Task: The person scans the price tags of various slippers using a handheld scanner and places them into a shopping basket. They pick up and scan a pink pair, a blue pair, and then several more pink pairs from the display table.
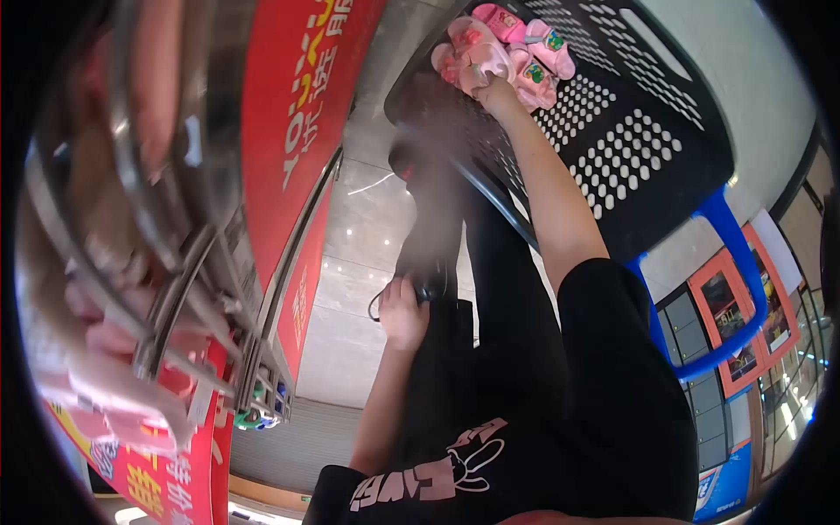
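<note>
My right hand reaches into a black perforated shopping basket. Its fingers are closed on a pink slipper with a red decoration on its strap. More pink slippers lie against it at that end of the basket, among them one with a green cartoon figure. Lower down, in front of my dark trousers, my left hand is curled around a small black object with a thin cord looping out. What that object is, I cannot tell.
On the left, close by, stands a metal wire rack with pink items and red sale signs. The basket's blue handle sticks out at the right. Beyond are orange-framed posters and grey tiled floor.
</note>
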Demonstrator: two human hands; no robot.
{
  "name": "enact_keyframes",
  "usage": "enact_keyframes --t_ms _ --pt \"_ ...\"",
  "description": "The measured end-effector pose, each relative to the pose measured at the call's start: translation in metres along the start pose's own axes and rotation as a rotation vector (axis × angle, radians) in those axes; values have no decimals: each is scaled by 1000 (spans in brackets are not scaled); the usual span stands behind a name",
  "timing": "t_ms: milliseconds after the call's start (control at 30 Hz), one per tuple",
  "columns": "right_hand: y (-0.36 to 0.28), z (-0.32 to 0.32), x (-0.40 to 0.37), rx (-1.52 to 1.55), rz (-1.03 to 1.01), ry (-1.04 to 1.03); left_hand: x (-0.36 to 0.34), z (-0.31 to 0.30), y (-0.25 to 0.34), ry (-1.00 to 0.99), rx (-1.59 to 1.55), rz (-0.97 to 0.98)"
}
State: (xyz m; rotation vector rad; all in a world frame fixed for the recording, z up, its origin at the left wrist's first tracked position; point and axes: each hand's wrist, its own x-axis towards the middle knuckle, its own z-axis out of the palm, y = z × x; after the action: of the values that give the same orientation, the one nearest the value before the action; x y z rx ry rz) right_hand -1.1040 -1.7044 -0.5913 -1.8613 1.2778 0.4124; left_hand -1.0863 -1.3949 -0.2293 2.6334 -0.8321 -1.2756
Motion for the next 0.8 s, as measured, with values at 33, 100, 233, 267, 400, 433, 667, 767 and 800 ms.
enact_keyframes --t_ms 33,100,233,267,400,433,667,767,800 --pt "6 15 12 -130 -203 199 6 -2 -3 -6 2 -4" --pt "29 46 50 8 -145 126 16 -2 -14 90 55 123" --pt "78 119 93 564 117 -174 20 1 -34 164 27 117" --pt "37 83 72 385 224 -150 24 -4 -32 158 18 129" --pt "37 88 87 609 310 -208 23 5 -47 253 22 201" --pt "33 92 88 714 317 -212 24 2 -47 260 22 200" --pt "40 56 89 1004 280 -271 35 4 -43 282 50 167" --pt "47 54 88 1009 298 -252 40 6 -37 318 52 189" --pt "49 55 81 1009 312 -253 39 5 -34 316 54 176"
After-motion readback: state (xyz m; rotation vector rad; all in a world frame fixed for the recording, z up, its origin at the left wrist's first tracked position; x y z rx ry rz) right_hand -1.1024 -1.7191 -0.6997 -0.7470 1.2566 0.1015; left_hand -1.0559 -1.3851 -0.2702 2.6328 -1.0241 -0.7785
